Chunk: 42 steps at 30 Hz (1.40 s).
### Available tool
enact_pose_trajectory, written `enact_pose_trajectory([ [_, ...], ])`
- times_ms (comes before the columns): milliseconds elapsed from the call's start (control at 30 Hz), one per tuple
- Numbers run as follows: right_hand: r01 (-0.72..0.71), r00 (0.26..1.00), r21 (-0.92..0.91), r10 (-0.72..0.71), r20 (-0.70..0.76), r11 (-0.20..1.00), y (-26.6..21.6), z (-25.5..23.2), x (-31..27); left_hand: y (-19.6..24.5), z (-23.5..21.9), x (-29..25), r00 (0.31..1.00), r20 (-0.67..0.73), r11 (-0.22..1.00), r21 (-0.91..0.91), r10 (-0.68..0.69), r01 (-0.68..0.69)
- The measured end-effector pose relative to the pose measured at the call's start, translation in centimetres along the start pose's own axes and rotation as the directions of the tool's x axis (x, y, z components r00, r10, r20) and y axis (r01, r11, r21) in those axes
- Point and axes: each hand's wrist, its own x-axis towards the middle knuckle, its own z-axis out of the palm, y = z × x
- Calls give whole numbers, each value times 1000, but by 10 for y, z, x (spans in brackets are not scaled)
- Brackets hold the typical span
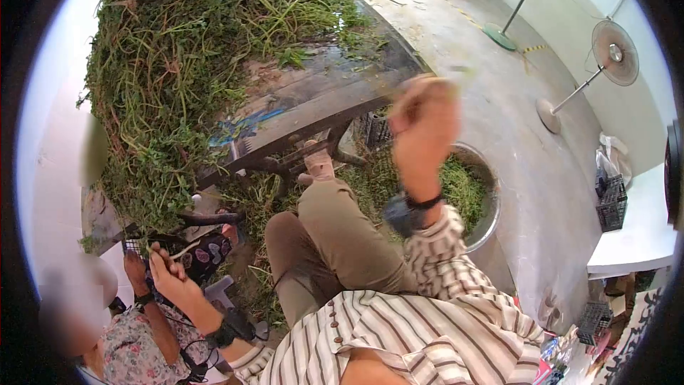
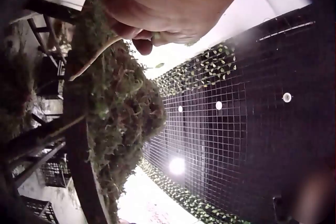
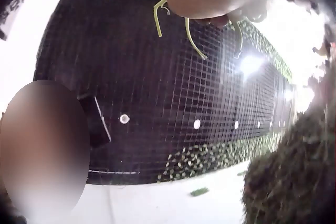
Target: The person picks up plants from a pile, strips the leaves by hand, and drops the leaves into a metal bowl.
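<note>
**Leafy heap on table, stems in both hands**

Largest first: a tangled heap of leafy greens [image 1: 178, 64] covers most of the visible tabletop and hangs over the near edge of the table [image 1: 313, 96]. Judged by eye, the mass would be heavy-ish if lifted whole, but any single sprig is prob. light, limp & easily bruised, poss. slick if damp. Snagging looks likely, so best hold is low on a bare stem, w/ leaves left free.

Next, containers. A wide round basin [image 1: 491, 221] sits on the floor by the person's R side, w/ loose, brighter greens [image 1: 465, 189] inside; fill depth can't be told, as the R arm hides part. Smaller: a black crate [image 1: 611, 203] nr. the wall w/ a clear plastic bag [image 1: 614, 153] at its top, & another black crate [image 1: 593, 322] lower down, contents unclear.

Then the hands. L hand [image 1: 174, 281], nr. the heap's lower edge, pinches one pale stem [image 2: 94, 58] btwn. thumb & fingers. R hand [image 1: 426, 128] is raised past the table edge, blurred in the head view; the wrist view shows its fingers curled round a few thin green stems [image 3: 157, 22], ends poking out below.

Smallest, the stems: the L one looks woodier & stiffer, the R ones softer, prob. quick to snap.
</note>
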Motion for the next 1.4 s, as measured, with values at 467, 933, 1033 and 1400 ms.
enact_pose_trajectory([
  [467,-213,965,-439,258,45,873,140,-127,146,-18,-20,-24,997,-37,741,667,-73,80],
  [933,-661,153,-122,292,944,741,-39,122,-91,-17,33,-22,993,120,882,470,-12,-46],
  [1033,-775,132,-47,233,963,631,-22,159,-127,-3,39,-4,989,138,904,428,-45,-19],
  [1400,-957,197,22,589,784,291,75,190,-150,22,92,123,973,180,975,194,-144,109],
])
